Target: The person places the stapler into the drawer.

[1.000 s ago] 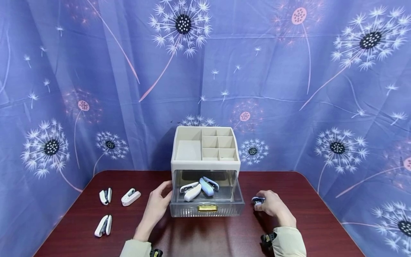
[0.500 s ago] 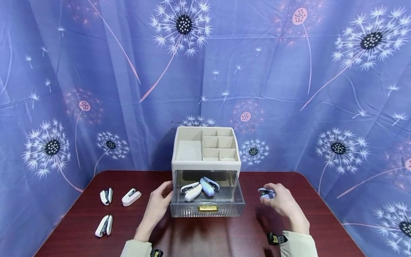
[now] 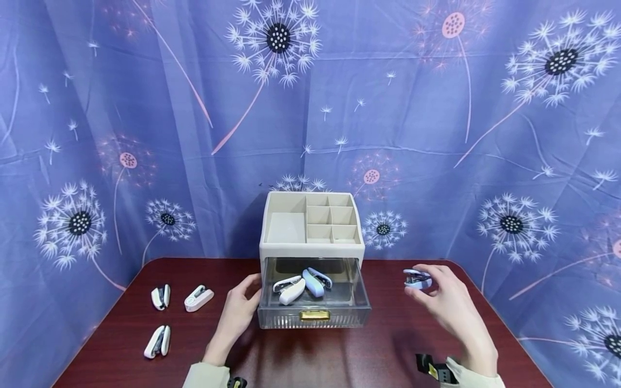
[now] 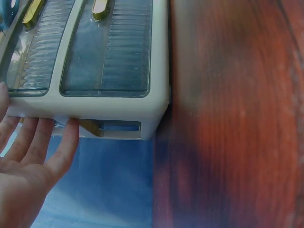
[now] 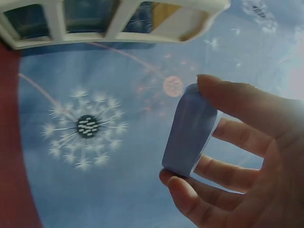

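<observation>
My right hand (image 3: pixel 451 302) holds a small blue stapler (image 3: pixel 417 278) between thumb and fingers, raised to the right of the drawer organizer (image 3: pixel 310 250). The right wrist view shows the stapler's smooth blue back (image 5: pixel 190 133) gripped near its ends. My left hand (image 3: pixel 237 310) rests against the organizer's left side, its fingers (image 4: pixel 61 145) extended along the white casing in the left wrist view. The top clear drawer (image 3: pixel 356 302) is pulled out. Inside it lie a white stapler (image 3: pixel 291 290) and a light blue stapler (image 3: pixel 314 282), side by side.
On the table's left are three white staplers: one at the back (image 3: pixel 160 297), one closer to the organizer (image 3: pixel 198 298), one at the front (image 3: pixel 157 341). The organizer has open top compartments (image 3: pixel 331 214). A blue dandelion-print curtain (image 3: pixel 204 134) hangs behind the dark red table (image 3: pixel 310 355).
My right hand has lifted the blue stapler off the table and carried it up and to the right. The left hand and the drawer have stayed in place.
</observation>
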`<state>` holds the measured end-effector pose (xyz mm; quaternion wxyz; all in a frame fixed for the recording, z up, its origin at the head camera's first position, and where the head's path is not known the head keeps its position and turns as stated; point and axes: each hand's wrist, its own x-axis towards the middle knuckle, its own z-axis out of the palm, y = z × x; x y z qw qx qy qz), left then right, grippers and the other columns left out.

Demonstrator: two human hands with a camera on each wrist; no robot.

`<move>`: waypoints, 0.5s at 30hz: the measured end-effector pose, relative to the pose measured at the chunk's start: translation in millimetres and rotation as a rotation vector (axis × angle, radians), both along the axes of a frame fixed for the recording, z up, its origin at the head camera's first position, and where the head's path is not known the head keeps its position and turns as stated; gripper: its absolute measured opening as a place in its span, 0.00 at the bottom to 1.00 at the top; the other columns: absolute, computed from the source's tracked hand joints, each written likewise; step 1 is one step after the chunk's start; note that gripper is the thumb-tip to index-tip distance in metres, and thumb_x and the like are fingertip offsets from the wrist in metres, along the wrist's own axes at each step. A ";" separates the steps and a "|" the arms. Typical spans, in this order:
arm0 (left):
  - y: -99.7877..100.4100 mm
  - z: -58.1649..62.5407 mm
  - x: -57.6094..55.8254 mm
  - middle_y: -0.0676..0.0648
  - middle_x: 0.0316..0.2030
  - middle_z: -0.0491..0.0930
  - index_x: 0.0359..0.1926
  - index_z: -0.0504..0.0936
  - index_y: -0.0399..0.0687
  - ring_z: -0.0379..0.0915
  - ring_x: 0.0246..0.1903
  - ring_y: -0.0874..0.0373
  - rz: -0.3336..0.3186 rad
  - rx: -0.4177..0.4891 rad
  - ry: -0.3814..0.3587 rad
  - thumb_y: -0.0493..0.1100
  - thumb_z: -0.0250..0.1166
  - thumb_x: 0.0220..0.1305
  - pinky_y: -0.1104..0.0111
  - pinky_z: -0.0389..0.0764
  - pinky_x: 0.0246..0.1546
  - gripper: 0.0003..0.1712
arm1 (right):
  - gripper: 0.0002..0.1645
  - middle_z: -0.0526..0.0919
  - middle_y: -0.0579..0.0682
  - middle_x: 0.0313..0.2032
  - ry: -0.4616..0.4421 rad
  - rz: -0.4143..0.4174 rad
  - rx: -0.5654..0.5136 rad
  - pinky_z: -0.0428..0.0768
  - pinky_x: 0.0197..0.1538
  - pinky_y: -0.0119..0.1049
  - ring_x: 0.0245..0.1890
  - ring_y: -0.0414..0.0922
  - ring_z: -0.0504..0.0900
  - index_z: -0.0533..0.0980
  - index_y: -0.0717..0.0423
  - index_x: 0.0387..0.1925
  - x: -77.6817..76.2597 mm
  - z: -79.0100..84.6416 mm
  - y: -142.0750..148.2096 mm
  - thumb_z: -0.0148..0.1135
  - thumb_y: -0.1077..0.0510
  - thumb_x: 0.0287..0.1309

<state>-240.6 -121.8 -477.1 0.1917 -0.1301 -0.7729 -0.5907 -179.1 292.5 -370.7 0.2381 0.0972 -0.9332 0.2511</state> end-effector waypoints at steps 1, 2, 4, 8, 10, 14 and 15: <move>0.0 -0.3 -0.1 0.48 0.41 0.84 0.50 0.82 0.44 0.79 0.42 0.58 -0.001 -0.002 -0.001 0.31 0.66 0.61 0.70 0.78 0.42 0.16 | 0.29 0.77 0.54 0.50 0.013 0.001 -0.003 0.77 0.39 0.42 0.31 0.41 0.81 0.78 0.52 0.54 2.9 2.5 -0.7 0.75 0.49 0.51; 0.0 -0.8 -0.4 0.48 0.41 0.84 0.50 0.82 0.44 0.79 0.42 0.59 -0.002 -0.003 -0.002 0.31 0.66 0.61 0.70 0.78 0.42 0.16 | 0.29 0.76 0.53 0.51 0.027 0.000 -0.005 0.78 0.38 0.41 0.30 0.40 0.81 0.78 0.51 0.54 5.8 5.1 -1.6 0.75 0.48 0.51; 0.0 -1.4 -0.5 0.48 0.41 0.84 0.51 0.82 0.44 0.79 0.41 0.59 -0.004 -0.006 -0.002 0.31 0.66 0.61 0.70 0.78 0.42 0.16 | 0.29 0.76 0.51 0.51 0.057 -0.001 -0.008 0.78 0.38 0.38 0.29 0.37 0.81 0.78 0.49 0.55 11.5 9.9 -3.8 0.74 0.48 0.51; -0.4 -1.3 -0.2 0.49 0.41 0.84 0.51 0.82 0.44 0.79 0.41 0.59 -0.006 -0.005 0.005 0.31 0.66 0.61 0.70 0.78 0.42 0.16 | 0.30 0.76 0.49 0.52 0.112 0.003 -0.022 0.74 0.40 0.33 0.30 0.35 0.82 0.78 0.47 0.56 20.4 18.5 -9.9 0.75 0.48 0.51; -0.6 -0.4 0.2 0.48 0.41 0.84 0.51 0.82 0.44 0.79 0.41 0.59 -0.006 -0.003 0.006 0.30 0.65 0.61 0.70 0.78 0.42 0.16 | 0.30 0.76 0.48 0.52 0.138 0.009 -0.035 0.73 0.41 0.30 0.31 0.36 0.82 0.78 0.47 0.55 23.9 21.6 -13.4 0.76 0.49 0.50; -0.7 0.3 0.4 0.48 0.42 0.84 0.51 0.82 0.44 0.79 0.42 0.59 -0.005 0.000 -0.004 0.31 0.65 0.62 0.70 0.78 0.43 0.16 | 0.30 0.77 0.44 0.51 0.195 0.028 -0.066 0.70 0.40 0.25 0.32 0.37 0.81 0.79 0.46 0.54 29.2 26.5 -21.0 0.78 0.52 0.47; -0.7 0.5 0.6 0.48 0.42 0.84 0.51 0.82 0.44 0.79 0.42 0.59 -0.001 -0.001 -0.008 0.31 0.66 0.62 0.70 0.78 0.43 0.16 | 0.30 0.77 0.43 0.51 0.212 0.036 -0.069 0.70 0.41 0.25 0.33 0.37 0.80 0.79 0.45 0.54 30.0 28.0 -23.2 0.78 0.53 0.46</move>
